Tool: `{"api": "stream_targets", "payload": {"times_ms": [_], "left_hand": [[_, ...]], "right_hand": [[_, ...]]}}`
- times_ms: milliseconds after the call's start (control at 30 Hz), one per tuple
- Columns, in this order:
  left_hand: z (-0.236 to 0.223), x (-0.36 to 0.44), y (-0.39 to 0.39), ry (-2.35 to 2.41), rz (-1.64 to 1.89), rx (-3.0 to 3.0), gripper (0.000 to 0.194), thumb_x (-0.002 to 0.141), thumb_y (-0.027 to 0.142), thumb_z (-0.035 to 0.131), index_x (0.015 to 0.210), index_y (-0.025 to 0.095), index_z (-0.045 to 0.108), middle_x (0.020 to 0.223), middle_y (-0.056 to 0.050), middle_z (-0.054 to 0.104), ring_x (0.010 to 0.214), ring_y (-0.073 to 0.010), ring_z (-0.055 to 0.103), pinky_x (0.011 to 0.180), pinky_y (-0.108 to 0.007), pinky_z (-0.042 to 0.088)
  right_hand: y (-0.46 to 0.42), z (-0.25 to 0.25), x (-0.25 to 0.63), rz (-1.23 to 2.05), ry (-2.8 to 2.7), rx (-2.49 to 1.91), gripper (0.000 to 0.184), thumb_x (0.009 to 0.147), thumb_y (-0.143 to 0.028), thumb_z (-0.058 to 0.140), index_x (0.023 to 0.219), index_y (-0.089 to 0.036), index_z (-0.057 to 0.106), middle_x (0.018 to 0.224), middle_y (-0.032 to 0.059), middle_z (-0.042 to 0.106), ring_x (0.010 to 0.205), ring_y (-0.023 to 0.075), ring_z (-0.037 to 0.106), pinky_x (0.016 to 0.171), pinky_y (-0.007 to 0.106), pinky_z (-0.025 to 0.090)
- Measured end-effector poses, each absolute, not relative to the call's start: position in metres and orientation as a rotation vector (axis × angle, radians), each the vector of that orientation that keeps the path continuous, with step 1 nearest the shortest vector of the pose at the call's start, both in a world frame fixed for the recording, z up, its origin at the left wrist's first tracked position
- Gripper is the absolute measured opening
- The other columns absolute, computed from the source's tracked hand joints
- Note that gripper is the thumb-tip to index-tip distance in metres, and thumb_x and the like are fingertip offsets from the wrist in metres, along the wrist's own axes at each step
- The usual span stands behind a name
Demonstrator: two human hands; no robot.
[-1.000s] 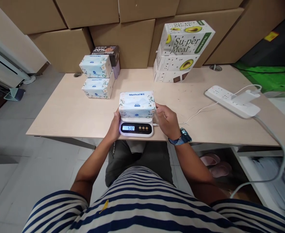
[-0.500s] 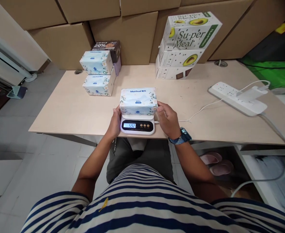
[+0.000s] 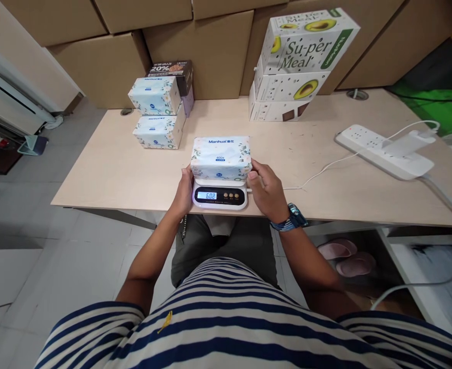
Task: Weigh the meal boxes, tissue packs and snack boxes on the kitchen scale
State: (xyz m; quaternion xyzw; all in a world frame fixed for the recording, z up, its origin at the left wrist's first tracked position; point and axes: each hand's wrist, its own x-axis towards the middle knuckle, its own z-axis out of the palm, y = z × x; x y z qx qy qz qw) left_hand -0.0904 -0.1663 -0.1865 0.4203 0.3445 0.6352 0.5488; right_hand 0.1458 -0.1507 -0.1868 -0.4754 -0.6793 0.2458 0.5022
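Note:
A pale blue floral tissue pack [image 3: 221, 158] lies flat on a small white kitchen scale [image 3: 219, 197] near the table's front edge. The scale's lit display seems to read 608. At the pack's left end, my left hand [image 3: 183, 192] grips it, its fingers partly hidden behind the pack and scale. My right hand [image 3: 268, 188] holds the opposite end, thumb in front and fingers along the side. Two similar tissue packs, an upper pack [image 3: 154, 96] and a lower pack [image 3: 158, 131], are stacked at the back left.
White avocado-printed boxes [image 3: 291, 87] form a stack at the back right. A power strip [image 3: 383, 151] lies on the right, its white cable [image 3: 328, 165] running to the scale. A dark box [image 3: 183, 72] stands behind the stacked packs. Large cartons [image 3: 198, 56] line the table's back.
The scale's reading has gone from about 592 to 608. Both hands stay at the pack's ends, and the whole view has shifted slightly.

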Motion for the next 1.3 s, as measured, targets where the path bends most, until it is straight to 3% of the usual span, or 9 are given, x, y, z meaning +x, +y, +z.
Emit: {"api": "stream_targets", "payload": {"times_ms": [333, 733, 1067, 1300], "left_hand": [[-0.174, -0.084, -0.171, 0.831, 1.463, 1.024, 0.087, 0.097, 0.092, 0.046, 0.146, 0.024, 0.070, 0.163, -0.008, 0.066, 0.175, -0.0330, 0.032, 0.148, -0.048, 0.028], [-0.174, -0.083, -0.173, 0.868, 1.450, 1.029, 0.093, 0.095, 0.094, 0.044, 0.151, 0.023, 0.067, 0.169, -0.009, 0.060, 0.177, -0.0337, 0.025, 0.148, -0.049, 0.025], [-0.179, -0.084, -0.172, 0.845, 1.461, 1.016, 0.087, 0.098, 0.091, 0.042, 0.154, 0.029, 0.066, 0.172, -0.005, 0.057, 0.178, -0.0307, 0.021, 0.149, -0.049, 0.024], [-0.180, -0.084, -0.172, 0.830, 1.468, 0.933, 0.087, 0.096, 0.091, 0.049, 0.153, 0.028, 0.067, 0.170, -0.006, 0.060, 0.179, -0.0316, 0.020, 0.148, -0.051, 0.030]], "right_hand": [[-0.155, -0.197, 0.148, 0.674, -1.723, -1.111, 0.087, 0.102, -0.087, 0.042, 0.165, -0.028, 0.055, 0.165, 0.0122, 0.059, 0.154, 0.0312, 0.059, 0.130, 0.056, 0.055], [-0.152, -0.203, 0.151, 0.745, -1.769, -1.137, 0.086, 0.103, -0.086, 0.042, 0.172, -0.035, 0.041, 0.174, 0.0105, 0.049, 0.162, 0.0348, 0.050, 0.133, 0.064, 0.049], [-0.159, -0.205, 0.145, 0.792, -1.781, -1.132, 0.090, 0.105, -0.083, 0.041, 0.180, -0.036, 0.025, 0.180, 0.0083, 0.040, 0.167, 0.0327, 0.044, 0.139, 0.062, 0.042], [-0.167, -0.211, 0.131, 0.907, -1.614, -1.077, 0.119, 0.102, -0.081, 0.051, 0.177, -0.030, -0.027, 0.184, 0.0143, 0.029, 0.166, 0.0271, 0.047, 0.131, 0.057, 0.051]]}}
